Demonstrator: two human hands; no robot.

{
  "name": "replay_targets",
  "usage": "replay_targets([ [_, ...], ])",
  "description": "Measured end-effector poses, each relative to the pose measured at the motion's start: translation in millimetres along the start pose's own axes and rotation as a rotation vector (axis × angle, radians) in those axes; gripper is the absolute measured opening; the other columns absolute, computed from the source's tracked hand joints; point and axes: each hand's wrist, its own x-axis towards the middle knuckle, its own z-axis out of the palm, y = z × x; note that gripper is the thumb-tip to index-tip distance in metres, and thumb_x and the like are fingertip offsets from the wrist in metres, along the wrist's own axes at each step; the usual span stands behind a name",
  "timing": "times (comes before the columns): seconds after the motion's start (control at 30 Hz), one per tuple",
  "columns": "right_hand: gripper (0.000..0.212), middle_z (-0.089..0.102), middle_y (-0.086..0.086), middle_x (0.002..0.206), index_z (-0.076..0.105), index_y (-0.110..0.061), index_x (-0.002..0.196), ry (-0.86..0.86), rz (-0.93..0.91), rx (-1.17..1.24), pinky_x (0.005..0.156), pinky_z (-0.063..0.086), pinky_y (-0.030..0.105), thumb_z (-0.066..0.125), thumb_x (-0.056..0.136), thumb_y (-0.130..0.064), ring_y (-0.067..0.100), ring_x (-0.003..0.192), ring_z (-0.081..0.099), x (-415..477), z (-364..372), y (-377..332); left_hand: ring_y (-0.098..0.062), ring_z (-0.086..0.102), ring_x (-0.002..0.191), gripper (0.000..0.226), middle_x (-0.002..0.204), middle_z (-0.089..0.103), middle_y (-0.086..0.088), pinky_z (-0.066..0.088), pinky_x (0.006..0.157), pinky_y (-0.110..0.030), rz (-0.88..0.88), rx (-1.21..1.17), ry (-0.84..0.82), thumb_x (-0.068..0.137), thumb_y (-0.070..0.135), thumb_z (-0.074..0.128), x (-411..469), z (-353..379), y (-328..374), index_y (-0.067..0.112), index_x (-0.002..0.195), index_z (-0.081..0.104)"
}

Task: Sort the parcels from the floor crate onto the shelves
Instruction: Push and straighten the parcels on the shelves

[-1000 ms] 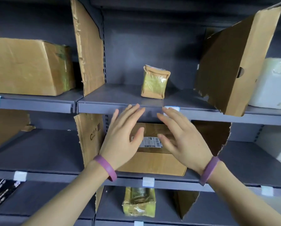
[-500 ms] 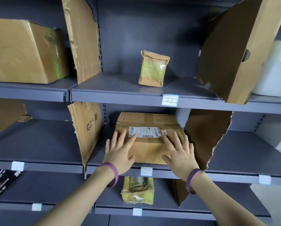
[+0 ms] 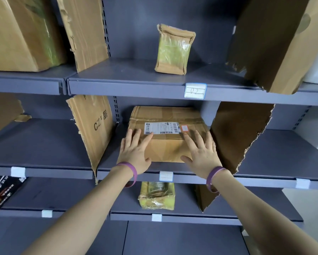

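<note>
On the far left, a large brown cardboard box (image 3: pixel 21 32) is sitting on the top shelf, with a torn cardboard divider (image 3: pixel 84 30) leaning just beside it. Lower down, a second torn cardboard divider printed with dark letters (image 3: pixel 93 126) is standing at the left edge of the middle bay. The left hand (image 3: pixel 135 153), wearing a purple wristband (image 3: pixel 130 172), is resting flat on the left front of the brown cardboard parcel with a white shipping label (image 3: pixel 165 115), its fingers (image 3: pixel 136 137) straight and spread, gripping nothing. That parcel is lying on the middle grey metal shelf (image 3: pixel 40 144), between two dividers. Above it, a small tape-wrapped cardboard packet (image 3: pixel 173 50) is standing upright on the shelf carrying a handwritten white tag (image 3: pixel 195 90); below it, a yellow tape-wrapped packet (image 3: pixel 157 196) is lying on the lower shelf. The right hand (image 3: pixel 202 155) is lying on the parcel's right front, fingers likewise straight and spread, holding nothing. Just beside it, a ragged brown cardboard divider (image 3: pixel 241 135) is standing on the middle shelf.
</note>
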Motion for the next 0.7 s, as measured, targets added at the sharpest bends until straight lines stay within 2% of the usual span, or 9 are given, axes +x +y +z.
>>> replay_targets([
  [0.2,0.077,0.002,0.008,0.161,-0.004,-0.030,0.153,0.040,-0.008,-0.067,0.115,0.011,0.060,0.041,0.095,-0.054,0.045,0.145,-0.003,-5.3,-2.8,-2.9,-0.022,-0.024,0.143,0.085,0.158,-0.019,0.004,-0.007,0.117,-0.044,0.017,-0.020,0.059,0.087,0.035,0.052,-5.5,-1.4,1.3,0.045,0.146,-0.008],
  [0.3,0.071,0.019,0.011,0.159,0.021,-0.022,0.152,0.229,-0.085,-0.009,0.115,0.016,0.060,0.054,0.092,-0.042,0.041,0.145,0.012,-21.9,-4.8,-15.2,-0.017,-0.019,0.144,0.082,0.158,-0.016,0.007,-0.009,0.117,-0.041,0.075,-0.071,0.174,0.089,0.032,0.050,-25.0,4.6,2.1,0.043,0.147,-0.006],
  [0.4,0.062,0.033,0.011,0.153,0.037,-0.016,0.145,0.322,-0.218,0.122,0.115,0.024,0.054,0.062,0.089,-0.029,0.035,0.144,0.024,-50.2,14.9,-34.5,-0.009,-0.018,0.144,0.079,0.158,-0.011,0.013,-0.012,0.116,-0.036,0.137,-0.151,0.178,0.089,0.031,0.049,-59.1,23.1,4.3,0.042,0.148,-0.003],
  [0.57,0.055,0.044,0.012,0.146,0.048,-0.010,0.139,0.248,-0.394,0.207,0.112,0.033,0.049,0.062,0.086,-0.017,0.032,0.138,0.039,-100.9,69.6,-52.6,-0.011,0.007,0.147,0.072,0.158,0.017,0.009,0.010,0.119,-0.040,0.176,-0.256,0.170,0.087,0.016,0.054,-118.2,65.1,7.1,0.030,0.149,0.021],
  [0.63,0.057,0.044,0.010,0.146,0.048,-0.011,0.138,0.167,-0.398,0.284,0.111,0.035,0.047,0.062,0.083,-0.011,0.030,0.137,0.040,-117.6,91.7,-53.6,-0.013,0.010,0.146,0.072,0.157,0.018,0.009,0.012,0.119,-0.041,0.147,-0.274,0.116,0.086,0.012,0.053,-137.5,84.4,2.2,0.029,0.149,0.023],
  [0.7,0.060,0.041,0.010,0.148,0.043,-0.013,0.142,0.014,-0.336,0.306,0.110,0.037,0.048,0.060,0.085,-0.013,0.031,0.138,0.037,-127.5,112.0,-52.8,-0.014,0.007,0.147,0.075,0.157,0.012,0.010,0.005,0.120,-0.039,0.080,-0.241,0.028,0.087,0.014,0.051,-148.5,103.2,-6.4,0.033,0.149,0.014],
])
